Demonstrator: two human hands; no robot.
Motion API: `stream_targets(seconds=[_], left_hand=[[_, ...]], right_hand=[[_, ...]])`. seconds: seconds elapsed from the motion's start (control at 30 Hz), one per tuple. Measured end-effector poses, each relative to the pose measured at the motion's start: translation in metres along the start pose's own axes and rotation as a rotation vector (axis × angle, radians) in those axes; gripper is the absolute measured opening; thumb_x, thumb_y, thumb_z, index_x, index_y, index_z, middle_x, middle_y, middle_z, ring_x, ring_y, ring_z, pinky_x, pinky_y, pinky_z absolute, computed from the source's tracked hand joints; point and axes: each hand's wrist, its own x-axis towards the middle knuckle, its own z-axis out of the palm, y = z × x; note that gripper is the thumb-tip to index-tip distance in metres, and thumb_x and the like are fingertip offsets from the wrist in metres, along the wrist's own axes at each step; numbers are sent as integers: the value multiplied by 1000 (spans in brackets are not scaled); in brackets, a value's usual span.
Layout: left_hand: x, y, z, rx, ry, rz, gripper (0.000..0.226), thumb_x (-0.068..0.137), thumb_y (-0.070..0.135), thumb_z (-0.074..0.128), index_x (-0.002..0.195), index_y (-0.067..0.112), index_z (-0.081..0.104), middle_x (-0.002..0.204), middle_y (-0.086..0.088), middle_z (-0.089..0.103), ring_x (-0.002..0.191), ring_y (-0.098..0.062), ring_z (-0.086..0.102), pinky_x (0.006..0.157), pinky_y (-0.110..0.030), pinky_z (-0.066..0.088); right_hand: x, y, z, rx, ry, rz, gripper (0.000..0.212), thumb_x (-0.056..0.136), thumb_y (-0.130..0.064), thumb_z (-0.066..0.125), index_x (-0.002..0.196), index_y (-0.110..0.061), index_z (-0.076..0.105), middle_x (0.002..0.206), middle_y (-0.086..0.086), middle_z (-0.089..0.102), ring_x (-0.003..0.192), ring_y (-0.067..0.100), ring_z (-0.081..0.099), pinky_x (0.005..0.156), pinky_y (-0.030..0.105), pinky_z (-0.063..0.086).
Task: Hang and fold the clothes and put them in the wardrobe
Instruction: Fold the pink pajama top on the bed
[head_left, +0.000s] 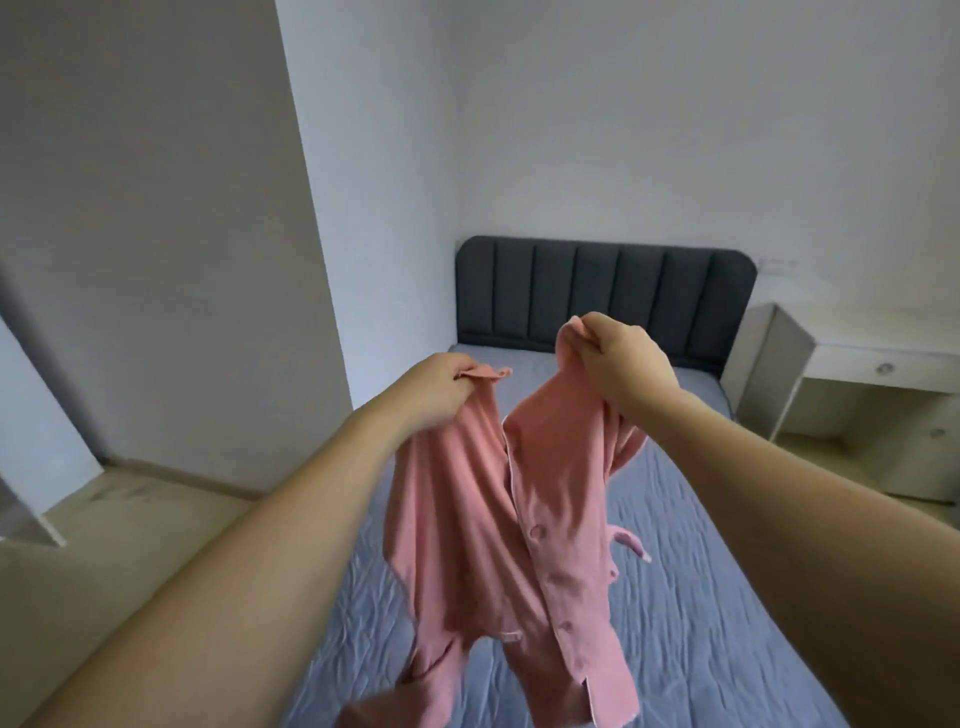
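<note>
Here the left hand (436, 387) and right hand (621, 364) each pinch a top edge of the pink shirt (498, 535), right slightly higher and farther out. The soft, buttoned cloth hangs lengthwise straight down from both, above the blue, wrinkled bed (701, 597).

Pink shirt (498, 519) hem — cut off below

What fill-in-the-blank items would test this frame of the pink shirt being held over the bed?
1. The left hand and right hand both grip a ____ button-up shirt.
2. The shirt hangs above a bed with a ____ sheet.
3. The headboard is dark ____.

Missing words: pink; blue; grey
</note>
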Motion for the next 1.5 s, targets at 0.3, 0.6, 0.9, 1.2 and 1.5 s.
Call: stream_targets(seconds=[0.3,0.6,0.9,1.2,1.5], left_hand=[[111,-21,138,412,-209,27,16,97,19,40,87,23,51,99,-2,63,96,-27,59,72,-34,42],[210,-245,449,727,-92,-22,53,94,36,47,145,30,34,150,-8,34,137,-32,31,112,-50,21],[-17,-520,764,674,-612,-432,68,92,66,16,154,38,15,165,4,-6,151,-22,-8,110,-68,-9],[-29,-553,798,820,29,-71,64,87,59,36,137,23,53,147,-7,47,138,-31,38,111,-65,10],[-57,-524,754,522,135,-21,57,93,42,43,148,26,37,156,-1,33,144,-23,27,120,-48,7]], right_hand=[[31,176,69,-460,-183,-124,15,94,-21,42,101,-25,55,102,0,62,88,30,62,63,31,33],[-38,409,350,-448,-213,107,45,95,-26,42,136,-8,41,135,17,40,124,35,39,100,44,29],[-351,580,630,-354,-899,219,64,98,-56,18,153,-34,-5,161,1,-19,147,21,-18,116,52,-14],[-376,602,665,-384,-428,92,66,90,-59,18,151,-33,26,161,3,17,147,25,14,118,48,-1],[-398,549,644,-387,-509,264,55,100,-42,15,153,-26,13,162,1,3,148,22,1,117,51,4]])
